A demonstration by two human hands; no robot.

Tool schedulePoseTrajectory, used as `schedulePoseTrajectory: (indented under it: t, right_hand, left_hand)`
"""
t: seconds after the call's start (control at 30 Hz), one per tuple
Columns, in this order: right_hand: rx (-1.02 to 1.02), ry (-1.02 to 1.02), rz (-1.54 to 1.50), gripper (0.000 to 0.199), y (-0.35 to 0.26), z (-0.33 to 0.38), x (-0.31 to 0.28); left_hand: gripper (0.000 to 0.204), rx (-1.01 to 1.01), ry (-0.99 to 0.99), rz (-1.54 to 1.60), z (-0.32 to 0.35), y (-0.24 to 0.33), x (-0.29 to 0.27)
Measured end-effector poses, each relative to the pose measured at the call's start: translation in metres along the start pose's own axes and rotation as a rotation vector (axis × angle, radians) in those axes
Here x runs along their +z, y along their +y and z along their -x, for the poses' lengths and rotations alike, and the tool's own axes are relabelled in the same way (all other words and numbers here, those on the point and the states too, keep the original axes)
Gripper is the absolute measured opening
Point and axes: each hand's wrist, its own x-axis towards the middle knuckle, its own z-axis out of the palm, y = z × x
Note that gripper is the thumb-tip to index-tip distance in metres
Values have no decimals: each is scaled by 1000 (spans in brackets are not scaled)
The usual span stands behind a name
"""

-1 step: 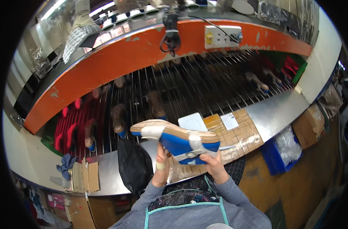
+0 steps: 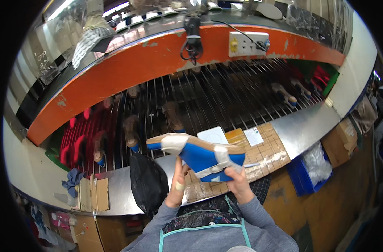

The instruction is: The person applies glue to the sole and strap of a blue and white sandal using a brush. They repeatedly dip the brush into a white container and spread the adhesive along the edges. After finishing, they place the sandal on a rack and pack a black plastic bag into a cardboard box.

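1. Blue body, pale straps (image 2: 222, 155) and tan uppermost edge on the sandal (image 2: 202, 157); held sideways in both hands, above the cardboard sheet (image 2: 273, 143), on the near side of the rod conveyor (image 2: 229, 105).
2. Right hand (image 2: 240, 185): pinching the deeper end, thumb pressed against the near side; other fingers largely hidden.
3. Left hand (image 2: 176, 182): upright under the shallower half, touching or nearly so; cannot tell whether pinching.
4. Risk, as judged: could tip or drop if carried mainly by the right-hand pinch; could mark straps if pressed with soiled fingers.
5. Containers: blue bin (image 2: 298, 178), holding crumpled clear plastic (image 2: 317, 161); brown carton (image 2: 339, 140) just beside, contents unclear; black bag (image 2: 147, 185) near the left hand, contents hidden.
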Motion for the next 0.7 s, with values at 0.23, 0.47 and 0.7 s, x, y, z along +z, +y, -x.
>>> schedulePoseTrajectory:
  t: [0.23, 0.47, 0.7]
  right_hand:
    - [146, 272, -19, 59, -43, -77, -57]
    - [-198, 528, 653, 47, -44, -219, -131]
    - [-188, 58, 849, 38, -1, -291, -245]
  left_hand:
    - [53, 112, 282, -398, 56, 19, -75]
    - [31, -72, 1055, -434, 146, -18, -148]
    - [36, -206, 1263, -373, 186, -68, -144]
